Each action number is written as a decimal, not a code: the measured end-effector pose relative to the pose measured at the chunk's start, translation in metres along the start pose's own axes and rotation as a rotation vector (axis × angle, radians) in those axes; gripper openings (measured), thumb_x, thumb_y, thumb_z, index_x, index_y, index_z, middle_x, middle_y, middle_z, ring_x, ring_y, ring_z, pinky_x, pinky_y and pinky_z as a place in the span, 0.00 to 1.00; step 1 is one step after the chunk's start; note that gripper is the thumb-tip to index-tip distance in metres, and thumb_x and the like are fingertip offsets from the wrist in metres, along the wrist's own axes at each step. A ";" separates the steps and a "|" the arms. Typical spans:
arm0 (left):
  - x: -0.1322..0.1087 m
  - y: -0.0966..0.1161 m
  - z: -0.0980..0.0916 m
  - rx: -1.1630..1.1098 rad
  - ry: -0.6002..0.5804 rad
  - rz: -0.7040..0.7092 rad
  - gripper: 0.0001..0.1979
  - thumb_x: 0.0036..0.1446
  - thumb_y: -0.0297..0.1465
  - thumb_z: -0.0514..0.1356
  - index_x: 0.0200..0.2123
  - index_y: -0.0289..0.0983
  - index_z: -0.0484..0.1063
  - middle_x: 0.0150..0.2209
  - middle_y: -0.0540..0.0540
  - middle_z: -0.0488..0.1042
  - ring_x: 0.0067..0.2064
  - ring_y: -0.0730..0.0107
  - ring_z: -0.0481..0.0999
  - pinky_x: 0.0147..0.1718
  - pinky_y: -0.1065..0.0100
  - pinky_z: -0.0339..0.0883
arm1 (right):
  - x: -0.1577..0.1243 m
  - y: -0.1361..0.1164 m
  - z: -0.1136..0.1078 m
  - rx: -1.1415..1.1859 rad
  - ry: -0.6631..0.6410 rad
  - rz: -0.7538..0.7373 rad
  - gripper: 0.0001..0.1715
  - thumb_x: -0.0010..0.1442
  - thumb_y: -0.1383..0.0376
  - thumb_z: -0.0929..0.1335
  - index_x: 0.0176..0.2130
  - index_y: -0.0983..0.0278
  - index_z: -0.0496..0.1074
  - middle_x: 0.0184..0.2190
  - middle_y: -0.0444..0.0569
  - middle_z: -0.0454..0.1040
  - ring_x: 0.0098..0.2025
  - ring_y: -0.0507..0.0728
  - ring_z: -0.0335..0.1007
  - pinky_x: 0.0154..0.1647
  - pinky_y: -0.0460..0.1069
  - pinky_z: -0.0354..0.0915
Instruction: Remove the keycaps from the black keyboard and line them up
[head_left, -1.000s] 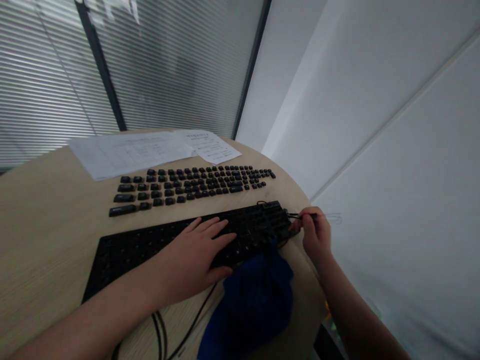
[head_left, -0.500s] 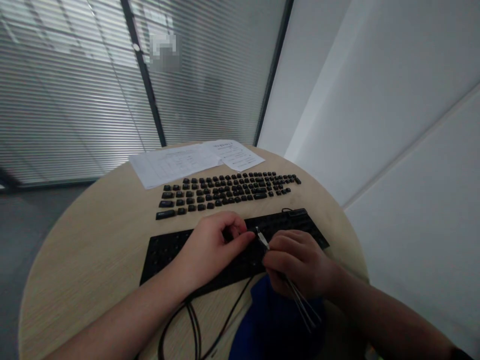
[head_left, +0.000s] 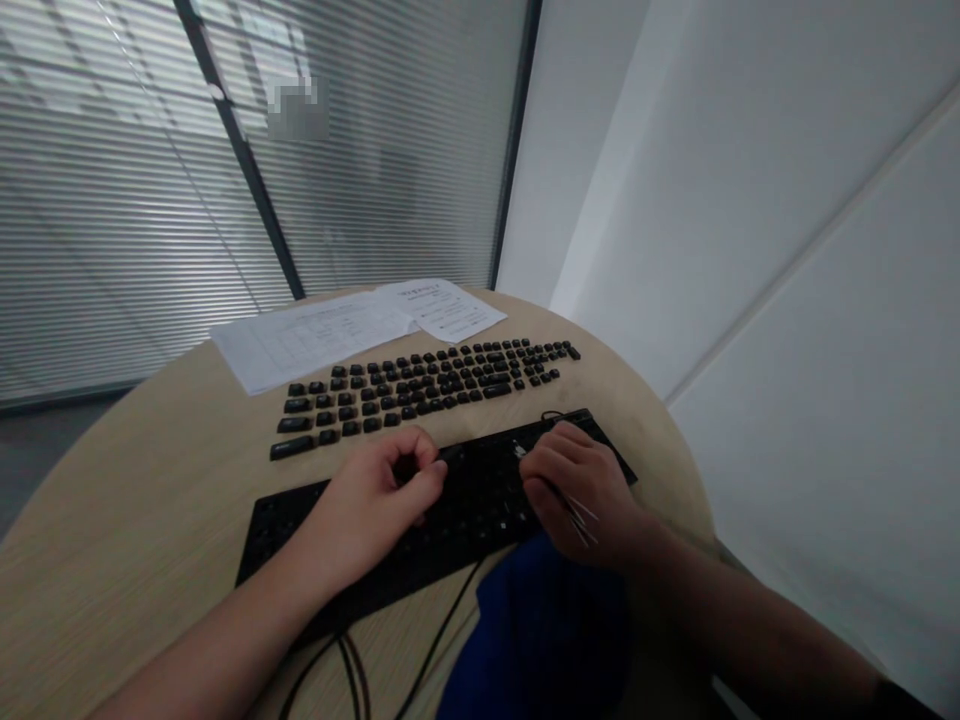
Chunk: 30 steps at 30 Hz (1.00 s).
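Note:
A black keyboard (head_left: pixel 480 490) lies on the round table with many of its keycaps off. Above its left-middle part, my left hand (head_left: pixel 375 495) is closed in a pinch. A small black keycap (head_left: pixel 452 454) shows at its fingertips. My right hand (head_left: pixel 577 490) is wrapped round a slim metal tool (head_left: pixel 579 520) over the keyboard's right part. Thin wire-like ends stick out behind the fist, and a pale tip shows in front, near the keys. My fingers hide the middle of the tool.
Several rows of loose black keycaps (head_left: pixel 405 390) are laid out behind the keyboard. Printed papers (head_left: pixel 322 335) lie at the table's far edge. A black cable (head_left: pixel 442 640) runs toward me, beside blue cloth (head_left: pixel 532 640). A white wall (head_left: pixel 787 200) stands to the right.
My left hand has moved left, away from the right hand, and a keycap now shows at its fingertips. My right hand has turned, with the tool lying lower. The view has shifted slightly.

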<state>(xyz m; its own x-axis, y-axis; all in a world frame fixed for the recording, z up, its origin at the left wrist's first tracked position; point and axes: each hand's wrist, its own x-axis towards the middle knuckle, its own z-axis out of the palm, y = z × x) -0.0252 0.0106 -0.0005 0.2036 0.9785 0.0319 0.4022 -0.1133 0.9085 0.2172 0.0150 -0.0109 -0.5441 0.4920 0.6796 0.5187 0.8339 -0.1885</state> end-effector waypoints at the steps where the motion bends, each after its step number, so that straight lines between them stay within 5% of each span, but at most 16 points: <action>1: 0.000 0.001 -0.001 -0.031 -0.031 -0.015 0.16 0.54 0.45 0.59 0.26 0.40 0.63 0.23 0.55 0.64 0.22 0.73 0.68 0.22 0.70 0.62 | 0.000 0.002 -0.001 -0.032 0.019 0.011 0.11 0.69 0.68 0.62 0.33 0.61 0.67 0.30 0.48 0.72 0.32 0.57 0.67 0.37 0.54 0.66; 5: -0.002 0.001 0.000 -0.093 -0.169 -0.057 0.16 0.54 0.45 0.61 0.28 0.39 0.64 0.25 0.55 0.65 0.23 0.75 0.68 0.22 0.72 0.64 | -0.002 0.008 0.002 -0.031 0.068 0.025 0.12 0.72 0.69 0.61 0.45 0.62 0.73 0.47 0.56 0.77 0.49 0.61 0.74 0.50 0.57 0.71; 10: -0.005 0.002 0.001 -0.136 -0.270 -0.011 0.14 0.54 0.42 0.62 0.29 0.39 0.64 0.25 0.56 0.64 0.23 0.77 0.66 0.22 0.74 0.64 | -0.009 0.005 0.014 0.103 0.027 -0.002 0.12 0.72 0.67 0.64 0.52 0.62 0.73 0.38 0.50 0.78 0.36 0.55 0.76 0.36 0.49 0.73; 14: -0.005 0.001 0.000 -0.137 -0.314 0.027 0.14 0.54 0.41 0.62 0.29 0.39 0.64 0.26 0.55 0.65 0.24 0.77 0.66 0.22 0.74 0.65 | -0.009 0.000 0.022 0.091 0.026 -0.040 0.12 0.69 0.61 0.70 0.50 0.63 0.76 0.37 0.51 0.81 0.37 0.56 0.78 0.36 0.49 0.74; 23: -0.005 0.002 -0.001 -0.002 -0.276 0.028 0.17 0.60 0.47 0.59 0.33 0.38 0.69 0.27 0.53 0.69 0.26 0.72 0.69 0.23 0.72 0.67 | -0.010 0.003 0.028 0.049 0.006 -0.059 0.08 0.69 0.62 0.71 0.43 0.63 0.79 0.36 0.51 0.83 0.38 0.56 0.80 0.39 0.48 0.74; 27: 0.000 -0.002 -0.037 0.363 -0.115 0.194 0.19 0.64 0.47 0.58 0.43 0.39 0.77 0.36 0.47 0.78 0.36 0.65 0.76 0.33 0.67 0.69 | 0.000 0.040 0.010 -0.100 -0.047 0.156 0.10 0.68 0.60 0.71 0.45 0.62 0.81 0.39 0.51 0.84 0.41 0.58 0.80 0.43 0.51 0.73; 30: 0.010 -0.016 -0.068 0.564 -0.088 0.207 0.18 0.64 0.46 0.58 0.43 0.39 0.79 0.36 0.46 0.80 0.35 0.63 0.77 0.35 0.64 0.68 | 0.012 0.094 -0.011 -0.320 -0.197 0.540 0.14 0.68 0.59 0.70 0.48 0.61 0.82 0.42 0.52 0.84 0.45 0.59 0.79 0.49 0.52 0.70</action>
<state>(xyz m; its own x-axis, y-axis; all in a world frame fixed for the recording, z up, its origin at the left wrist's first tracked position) -0.0897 0.0342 0.0139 0.3917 0.9111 0.1283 0.7521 -0.3974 0.5258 0.2663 0.0964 -0.0127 -0.2474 0.8822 0.4005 0.9065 0.3567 -0.2258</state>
